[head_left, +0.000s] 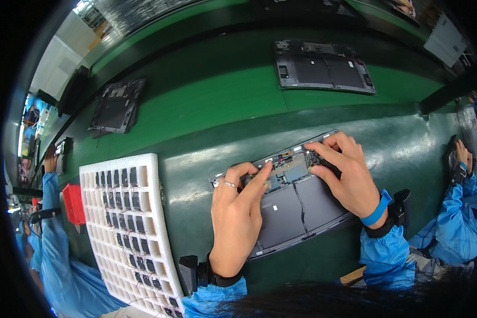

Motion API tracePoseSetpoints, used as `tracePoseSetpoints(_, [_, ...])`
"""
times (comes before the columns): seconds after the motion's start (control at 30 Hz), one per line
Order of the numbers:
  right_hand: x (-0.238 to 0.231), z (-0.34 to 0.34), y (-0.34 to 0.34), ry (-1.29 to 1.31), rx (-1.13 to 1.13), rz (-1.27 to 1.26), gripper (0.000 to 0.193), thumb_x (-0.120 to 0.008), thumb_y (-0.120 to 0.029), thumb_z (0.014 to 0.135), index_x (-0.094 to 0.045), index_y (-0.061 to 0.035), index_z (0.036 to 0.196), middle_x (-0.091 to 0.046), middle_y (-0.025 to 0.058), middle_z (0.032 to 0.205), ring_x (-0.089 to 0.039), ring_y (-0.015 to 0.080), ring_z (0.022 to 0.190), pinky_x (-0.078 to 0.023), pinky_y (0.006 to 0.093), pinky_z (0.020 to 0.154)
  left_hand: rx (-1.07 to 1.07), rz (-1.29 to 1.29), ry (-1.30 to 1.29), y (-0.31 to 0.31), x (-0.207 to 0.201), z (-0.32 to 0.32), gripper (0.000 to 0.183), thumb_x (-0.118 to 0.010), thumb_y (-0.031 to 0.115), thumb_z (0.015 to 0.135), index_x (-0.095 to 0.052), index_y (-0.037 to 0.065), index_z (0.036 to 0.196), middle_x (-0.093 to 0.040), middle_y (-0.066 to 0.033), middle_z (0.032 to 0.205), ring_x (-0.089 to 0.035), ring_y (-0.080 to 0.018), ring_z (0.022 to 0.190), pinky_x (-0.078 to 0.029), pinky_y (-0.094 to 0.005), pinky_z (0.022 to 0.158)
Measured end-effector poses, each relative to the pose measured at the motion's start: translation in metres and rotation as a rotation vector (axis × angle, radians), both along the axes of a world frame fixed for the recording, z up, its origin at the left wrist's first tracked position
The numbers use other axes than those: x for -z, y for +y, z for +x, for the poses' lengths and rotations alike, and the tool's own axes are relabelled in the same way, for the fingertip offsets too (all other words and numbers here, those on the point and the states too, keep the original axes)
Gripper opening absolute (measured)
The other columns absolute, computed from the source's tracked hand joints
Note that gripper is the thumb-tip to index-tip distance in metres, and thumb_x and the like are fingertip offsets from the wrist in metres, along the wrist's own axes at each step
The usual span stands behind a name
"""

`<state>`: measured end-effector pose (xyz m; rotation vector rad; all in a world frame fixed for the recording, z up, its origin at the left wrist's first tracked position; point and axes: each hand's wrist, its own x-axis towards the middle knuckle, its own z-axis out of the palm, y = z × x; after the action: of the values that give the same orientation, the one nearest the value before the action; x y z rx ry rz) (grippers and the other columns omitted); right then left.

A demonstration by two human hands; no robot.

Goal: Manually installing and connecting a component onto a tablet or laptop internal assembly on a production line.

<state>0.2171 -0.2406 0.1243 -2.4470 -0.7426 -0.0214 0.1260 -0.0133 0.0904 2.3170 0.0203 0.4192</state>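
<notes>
Head view: your left grip (pixel 236 214), right grip (pixel 350 177), closure unclear, over flat dark-grey laptop chassis (pixel 323 204); likely stiff, grey board (pixel 295 175) fragile; take edges (pixel 281 246).

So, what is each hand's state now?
Left hand: partly curled, touching the open device; grip unclear.
Right hand: curled on the same device; grip unclear.

Left hand (pixel 236 220) is hiding the left end of the circuit board (pixel 291 173) on the laptop base (pixel 283 214) mid-frame, right hand (pixel 351 177) is masking its right end, foam tray (pixel 155 185) is running off the bottom edge, dark panel (pixel 307 7) is getting cropped top centre.
</notes>
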Motion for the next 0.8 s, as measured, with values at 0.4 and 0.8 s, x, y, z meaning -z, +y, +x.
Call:
tracePoseSetpoints(0.4, [0.000, 0.005, 0.000, 0.105, 0.016, 0.002, 0.041, -0.083, -0.010, 0.088, -0.067, -0.0084, 0.126, -0.061, 0.0088, 0.118, -0.058, 0.0302, 0.107, -0.042, 0.0416, 0.095, 0.126, 0.358, 0.008, -0.044, 0.000, -0.014, 0.046, -0.063, 0.004, 0.092, -0.066, -0.007, 0.136, -0.058, -0.0147, 0.150, -0.062, -0.0342, 0.133, -0.050, -0.0513, 0.115])
tracePoseSetpoints(0.8, [-0.007, -0.003, -0.021, -0.055, -0.099, -0.104, 0.026, -0.087, -0.010, 0.083, -0.068, -0.0034, 0.099, -0.057, 0.0143, 0.125, -0.058, 0.0363, 0.110, -0.047, 0.0457, 0.096, 0.116, 0.366, 0.161, -0.066, -0.011, -0.014, 0.061, -0.069, 0.000, 0.087, -0.062, 0.003, 0.148, -0.051, -0.0216, 0.154, -0.054, -0.0482, 0.137, -0.043, -0.0650, 0.118])
